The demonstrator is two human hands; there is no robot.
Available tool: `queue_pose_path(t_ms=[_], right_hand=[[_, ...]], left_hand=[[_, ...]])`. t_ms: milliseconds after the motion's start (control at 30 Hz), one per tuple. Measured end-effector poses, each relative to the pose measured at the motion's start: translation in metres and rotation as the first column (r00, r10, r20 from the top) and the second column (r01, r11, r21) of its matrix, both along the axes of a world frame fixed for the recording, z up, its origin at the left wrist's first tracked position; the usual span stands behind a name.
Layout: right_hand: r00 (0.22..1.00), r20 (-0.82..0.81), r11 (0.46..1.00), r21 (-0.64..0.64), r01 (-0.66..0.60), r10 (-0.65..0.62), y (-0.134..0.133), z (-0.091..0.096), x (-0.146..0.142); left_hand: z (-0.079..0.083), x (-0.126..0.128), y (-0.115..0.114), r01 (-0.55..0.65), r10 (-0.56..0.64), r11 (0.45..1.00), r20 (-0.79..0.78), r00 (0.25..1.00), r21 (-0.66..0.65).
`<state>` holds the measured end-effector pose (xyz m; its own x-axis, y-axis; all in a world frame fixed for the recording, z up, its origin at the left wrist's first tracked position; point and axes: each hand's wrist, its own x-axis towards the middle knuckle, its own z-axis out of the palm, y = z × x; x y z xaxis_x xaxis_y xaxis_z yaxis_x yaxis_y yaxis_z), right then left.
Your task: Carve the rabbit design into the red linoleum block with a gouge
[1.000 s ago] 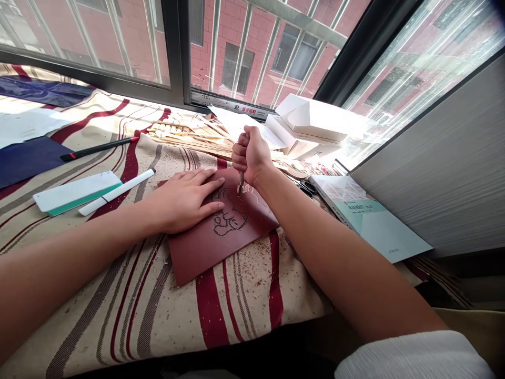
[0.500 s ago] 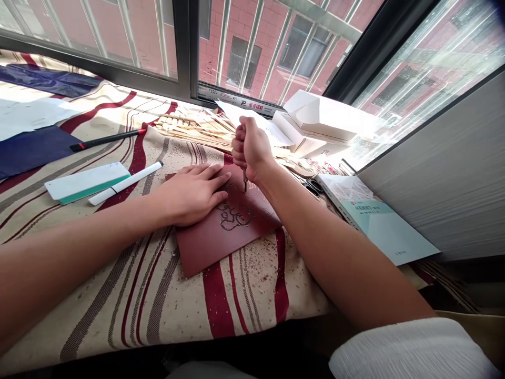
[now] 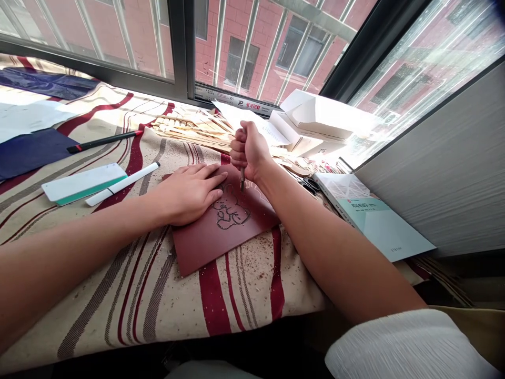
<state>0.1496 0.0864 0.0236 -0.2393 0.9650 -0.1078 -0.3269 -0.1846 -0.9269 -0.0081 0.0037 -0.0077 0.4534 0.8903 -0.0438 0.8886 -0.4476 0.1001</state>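
Observation:
A reddish-brown carving board lies on the striped cloth, with a dark grooved figure cut into its middle and pale lines near its far right. My left hand rests flat on the board's left part, fingers stretched out and slightly apart. In a fist, my right hand grips an upright carving tool, its tip down at the board beside the grooves. Most of the handle is hidden by my fingers. Small shavings are scattered over the cloth at the board's near right edge.
To the left lie a white and green case, a white pen and a black pen. Wooden strips and a white box stand by the window. Scissors and a book are at the right.
The whole view has shifted slightly. The tool's tip sits a little farther from me on the board, and more pale lines show beside it. My left hand stays flat on the board.

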Motion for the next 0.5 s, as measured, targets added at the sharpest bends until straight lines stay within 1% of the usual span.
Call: queue_pose_path(t_ms=[33,67,100,133,200,267,300,333,367,433,500], right_hand=[[0.997,-0.017,0.996,-0.029,0.079,-0.080,0.002,-0.002,0.001],[0.991,-0.031,0.991,-0.049,0.128,-0.129,0.004,-0.004,0.003],[0.990,-0.049,0.990,-0.051,0.132,-0.134,0.004,-0.005,0.005],[0.992,-0.068,0.994,-0.034,0.101,-0.103,0.004,-0.006,0.008],[0.994,-0.100,0.998,0.042,-0.049,0.053,0.001,-0.005,0.012],[0.974,-0.093,0.974,0.114,-0.196,0.207,-0.002,-0.002,0.014],[0.967,-0.076,0.965,0.126,-0.231,0.242,-0.004,-0.001,0.013],[0.968,-0.056,0.964,0.121,-0.238,0.246,-0.004,0.001,0.012],[0.975,-0.037,0.971,0.104,-0.215,0.219,-0.005,0.002,0.009],[0.995,-0.017,0.994,0.059,-0.096,0.097,-0.004,0.002,0.004],[1.000,-0.021,0.999,0.029,0.019,-0.019,-0.003,0.000,0.002]], left_hand=[[0.000,0.000,0.001,0.001,-0.001,1.000,-0.005,1.000,-0.005],[-0.001,0.000,0.001,0.000,0.000,1.000,-0.013,1.000,-0.010],[0.000,0.000,0.001,-0.003,0.003,1.000,-0.020,1.000,-0.014],[0.000,0.000,0.001,-0.007,0.007,1.000,-0.025,1.000,-0.015],[0.002,0.001,0.000,-0.015,0.015,1.000,-0.030,0.999,-0.012],[0.003,0.001,-0.001,-0.023,0.023,1.000,-0.029,0.999,-0.009],[0.003,0.001,-0.001,-0.024,0.023,1.000,-0.028,0.999,-0.011],[0.003,0.001,-0.001,-0.022,0.022,1.000,-0.026,0.999,-0.011],[0.002,0.001,-0.001,-0.020,0.020,1.000,-0.022,1.000,-0.008],[0.001,0.000,0.000,-0.012,0.012,1.000,-0.015,1.000,-0.003],[0.000,0.000,0.001,-0.011,0.011,1.000,-0.014,1.000,-0.003]])
